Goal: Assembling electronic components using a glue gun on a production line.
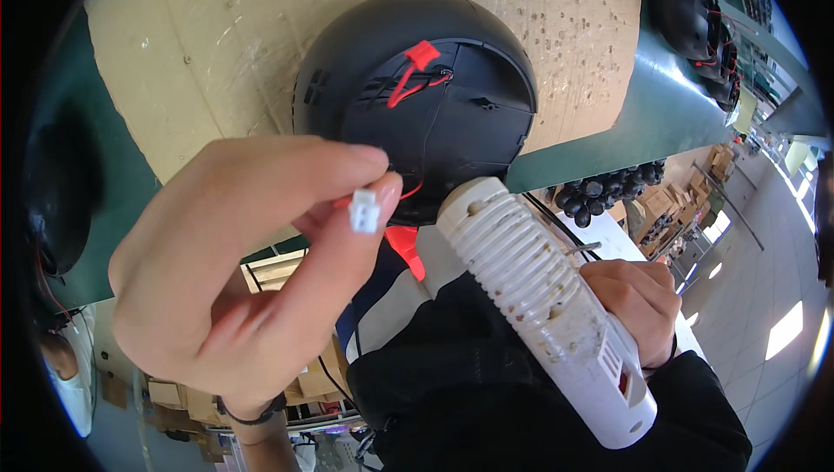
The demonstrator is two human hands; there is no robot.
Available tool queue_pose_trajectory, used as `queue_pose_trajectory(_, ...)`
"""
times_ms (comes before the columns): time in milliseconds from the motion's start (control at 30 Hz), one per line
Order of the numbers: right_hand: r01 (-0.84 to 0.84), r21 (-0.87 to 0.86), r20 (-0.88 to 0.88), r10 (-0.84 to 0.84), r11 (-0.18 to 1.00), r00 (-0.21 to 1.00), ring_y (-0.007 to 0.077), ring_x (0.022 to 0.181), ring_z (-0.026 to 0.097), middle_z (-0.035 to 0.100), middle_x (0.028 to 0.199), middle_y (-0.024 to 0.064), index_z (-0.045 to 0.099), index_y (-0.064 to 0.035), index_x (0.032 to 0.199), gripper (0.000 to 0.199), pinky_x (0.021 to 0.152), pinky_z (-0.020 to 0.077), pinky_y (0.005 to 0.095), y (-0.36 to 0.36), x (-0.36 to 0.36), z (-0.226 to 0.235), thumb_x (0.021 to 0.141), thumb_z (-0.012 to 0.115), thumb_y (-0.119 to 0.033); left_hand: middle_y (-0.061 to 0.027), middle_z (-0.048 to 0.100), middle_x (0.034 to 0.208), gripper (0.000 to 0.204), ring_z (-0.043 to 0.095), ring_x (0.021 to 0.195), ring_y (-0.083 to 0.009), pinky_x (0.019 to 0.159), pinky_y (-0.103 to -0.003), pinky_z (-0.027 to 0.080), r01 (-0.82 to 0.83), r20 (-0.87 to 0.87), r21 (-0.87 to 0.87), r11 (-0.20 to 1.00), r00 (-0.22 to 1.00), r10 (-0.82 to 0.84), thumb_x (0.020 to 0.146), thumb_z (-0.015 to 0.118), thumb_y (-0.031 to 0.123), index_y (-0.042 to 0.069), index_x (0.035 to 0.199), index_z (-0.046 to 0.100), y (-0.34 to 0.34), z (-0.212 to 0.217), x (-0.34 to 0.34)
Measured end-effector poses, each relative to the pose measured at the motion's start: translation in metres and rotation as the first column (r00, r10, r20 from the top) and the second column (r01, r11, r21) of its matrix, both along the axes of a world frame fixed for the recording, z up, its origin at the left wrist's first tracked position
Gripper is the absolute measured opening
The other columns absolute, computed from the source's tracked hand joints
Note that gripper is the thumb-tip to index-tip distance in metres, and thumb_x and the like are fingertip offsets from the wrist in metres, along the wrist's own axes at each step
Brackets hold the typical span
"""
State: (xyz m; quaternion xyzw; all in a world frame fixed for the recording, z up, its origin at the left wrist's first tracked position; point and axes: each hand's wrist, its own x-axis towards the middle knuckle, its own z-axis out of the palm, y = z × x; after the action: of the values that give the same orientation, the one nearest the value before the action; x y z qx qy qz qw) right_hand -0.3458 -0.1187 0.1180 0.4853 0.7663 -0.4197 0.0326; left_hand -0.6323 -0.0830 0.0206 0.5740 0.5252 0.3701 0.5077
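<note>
Two hands closed: left hand [234,272] pinches white connector [364,211]; right hand [638,298] grips glue gun [547,298].

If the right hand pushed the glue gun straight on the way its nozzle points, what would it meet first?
Probably the black dome housing: the glue gun in the right hand aims up-left at its lower edge, near the red wires. Depth is unclear.

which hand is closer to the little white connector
Left. The left hand pinches the white connector between its fingertips. The right hand is apart from it, off to the right, gripping the white glue gun.
</note>
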Motion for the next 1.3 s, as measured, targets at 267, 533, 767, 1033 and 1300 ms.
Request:
queue_pose_trajectory(267,-0.022,0.021,-0.032,0.023,1.000,0.999,0.0252,0.064,0.068,0.065,0.084,0.0147,0.062,0.0017,0.090,0.028,0.053,0.0548,0.0327,0.002,-0.001,-0.004,0.071,0.078,-0.011,-0.0142,0.069,0.090,0.023,0.063,0.079,-0.0160,0.070,-0.024,0.047,-0.006,-0.018,0.032,0.999,1.000,0.006,0.076,0.075,-0.014,-0.006,0.097,0.068,-0.015,-0.003,-0.006)
queue_pose_trajectory(533,0.003,-0.005,-0.054,-0.004,1.000,0.999,0.0263,0.066,0.070,0.068,0.089,0.0167,0.064,0.0020,0.094,0.027,0.054,0.0564,0.0324,-0.003,-0.004,0.001,0.076,0.077,-0.013,-0.0177,0.069,0.104,0.037,0.066,0.092,-0.0204,0.078,-0.028,0.051,0.027,0.045,-0.060,0.998,0.999,-0.024,0.075,0.079,-0.008,-0.005,0.109,0.066,-0.025,-0.005,-0.015)
queue_pose_trajectory(767,0.014,-0.087,0.113,-0.004,0.996,0.994,0.0301,0.073,0.071,0.069,0.102,0.0187,0.064,0.0040,0.103,0.032,0.059,0.0570,0.0329,0.023,-0.014,0.022,0.079,0.076,-0.012,-0.0231,0.030,0.159,0.123,0.033,0.146,-0.0388,0.115,-0.046,0.035,0.101,-0.178,0.046,0.994,0.980,-0.091,0.055,0.094,0.017,0.000,0.155,0.026,-0.017,-0.035,0.006)
queue_pose_trajectory(1033,0.207,0.010,0.074,-0.208,0.978,0.975,0.0392,0.080,0.070,0.070,0.091,0.0204,0.065,0.0051,0.106,0.038,0.071,0.0552,0.0375,0.031,-0.013,0.066,0.070,0.074,-0.004,-0.0286,0.030,0.156,0.131,0.034,0.144,-0.0449,0.116,-0.049,0.036,-0.089,-0.252,-0.073,0.993,0.965,0.068,0.056,0.097,0.028,0.001,0.157,0.018,-0.033,-0.033,0.016)
queue_pose_trajectory(1300,0.640,-0.073,0.009,-0.641,0.765,0.767,0.0205,0.072,0.064,0.068,0.091,0.0126,0.061,0.0063,0.111,0.035,0.068,0.0510,0.0347,-0.009,0.027,0.041,0.084,0.077,-0.010,-0.0304,0.026,0.157,0.122,0.033,0.145,-0.0420,0.118,-0.048,0.033,-0.294,-0.358,0.070,0.953,0.884,0.299,0.067,0.092,0.030,-0.005,0.155,0.014,-0.017,-0.015,0.017)
